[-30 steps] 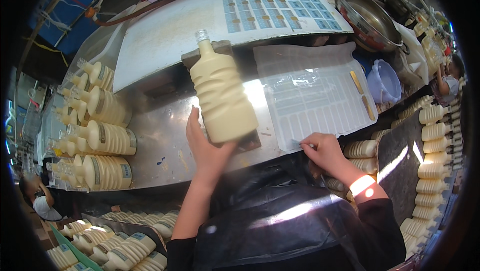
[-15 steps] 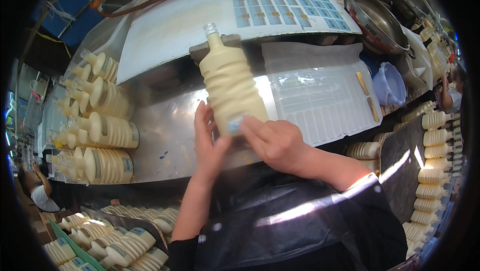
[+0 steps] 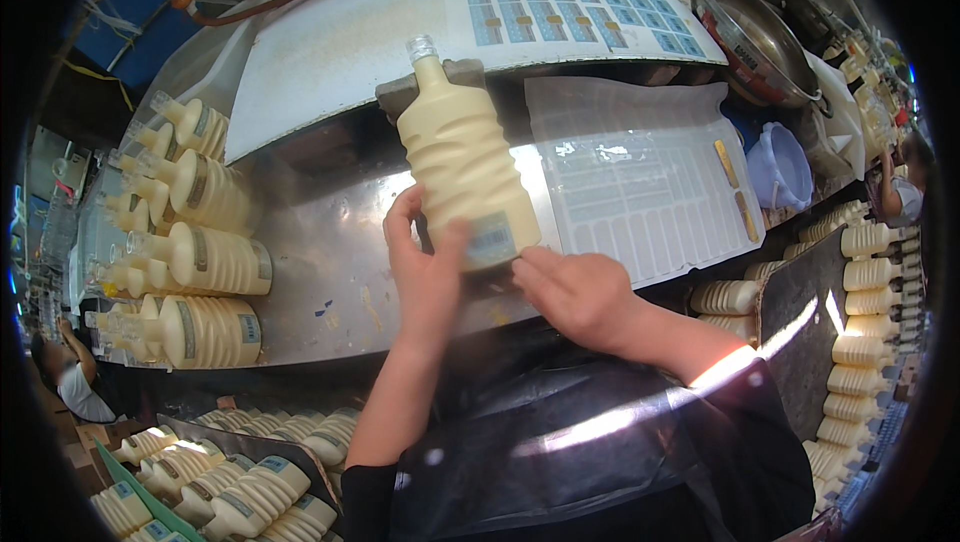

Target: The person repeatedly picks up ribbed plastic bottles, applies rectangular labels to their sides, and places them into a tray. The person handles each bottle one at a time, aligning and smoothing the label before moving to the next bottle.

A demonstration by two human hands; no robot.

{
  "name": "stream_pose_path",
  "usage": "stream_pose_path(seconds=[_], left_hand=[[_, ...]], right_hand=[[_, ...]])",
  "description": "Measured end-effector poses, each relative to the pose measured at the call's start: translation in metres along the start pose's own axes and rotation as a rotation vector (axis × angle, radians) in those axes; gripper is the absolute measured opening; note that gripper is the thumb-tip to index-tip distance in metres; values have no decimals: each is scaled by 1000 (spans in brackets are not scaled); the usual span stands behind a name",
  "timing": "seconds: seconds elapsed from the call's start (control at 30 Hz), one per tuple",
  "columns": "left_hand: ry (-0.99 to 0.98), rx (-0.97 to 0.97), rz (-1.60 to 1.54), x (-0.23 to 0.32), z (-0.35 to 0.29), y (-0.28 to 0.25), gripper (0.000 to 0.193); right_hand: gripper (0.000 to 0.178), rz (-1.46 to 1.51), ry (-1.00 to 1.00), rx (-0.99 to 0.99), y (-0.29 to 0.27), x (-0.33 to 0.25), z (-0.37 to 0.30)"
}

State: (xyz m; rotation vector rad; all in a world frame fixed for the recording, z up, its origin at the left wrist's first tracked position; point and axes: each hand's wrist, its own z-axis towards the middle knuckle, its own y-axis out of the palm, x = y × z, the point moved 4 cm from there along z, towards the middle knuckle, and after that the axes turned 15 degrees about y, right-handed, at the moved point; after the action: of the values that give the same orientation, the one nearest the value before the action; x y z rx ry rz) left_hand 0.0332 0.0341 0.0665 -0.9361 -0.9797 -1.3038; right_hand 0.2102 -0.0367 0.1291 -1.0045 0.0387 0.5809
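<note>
Cream plastic with wavy ribs forms the bottle (image 3: 455, 157), which lies between the two hands, its clear-topped neck pointing away from them past a grey block (image 3: 397, 100). The left hand (image 3: 425, 262) grips the bottle's lower left side, fingers along the flank and blurred thumb over the front face. The right hand (image 3: 575, 287) has its fingers drawn together at the lower right corner; whether they pinch anything cannot be told. Between the thumb and these fingertips sits a grey-blue rectangular label (image 3: 490, 238), near the bottle's base. Good practice, as judged from this pose: hold the bottle steady with the left hand, square the label to the base edge, and smooth from the middle outward. Haste could leave a crease or slant. Other labels: beyond the grip, a white board (image 3: 330, 62) bears rows of blue labels (image 3: 515, 22), some with gold bands; right of the right hand, a translucent sheet (image 3: 640, 217) carries pale outlined cells and gold strips (image 3: 724, 164); left of the left hand, stacked bottles (image 3: 218, 257) show small labels. Print on the gripped bottle's label is too blurred to read.
</note>
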Motion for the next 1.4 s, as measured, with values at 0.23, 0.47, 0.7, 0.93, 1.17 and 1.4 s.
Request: stream_pose_path(seconds=[0.23, 0.47, 0.7, 0.93, 1.17, 1.4], left_hand=[[164, -102, 106, 2, -14, -3, 61], [148, -99, 134, 3, -16, 1, 75], [101, -41, 45, 3, -17, 3, 75], [103, -30, -1, 1, -17, 3, 72], [161, -52, 38, -4, -17, -7, 64], [182, -69, 57, -2, -22, -5, 66]], right_hand=[[48, 595, 949, -318, 29, 44, 18], [64, 735, 1091, -476, 35, 39, 27], [61, 718, 1072, -527, 38, 40, 29], [62, 734, 1095, -506, 40, 38, 27], [59, 860, 1003, -495, 53, 50, 20], [59, 778, 938, -549, 47, 45, 22]])
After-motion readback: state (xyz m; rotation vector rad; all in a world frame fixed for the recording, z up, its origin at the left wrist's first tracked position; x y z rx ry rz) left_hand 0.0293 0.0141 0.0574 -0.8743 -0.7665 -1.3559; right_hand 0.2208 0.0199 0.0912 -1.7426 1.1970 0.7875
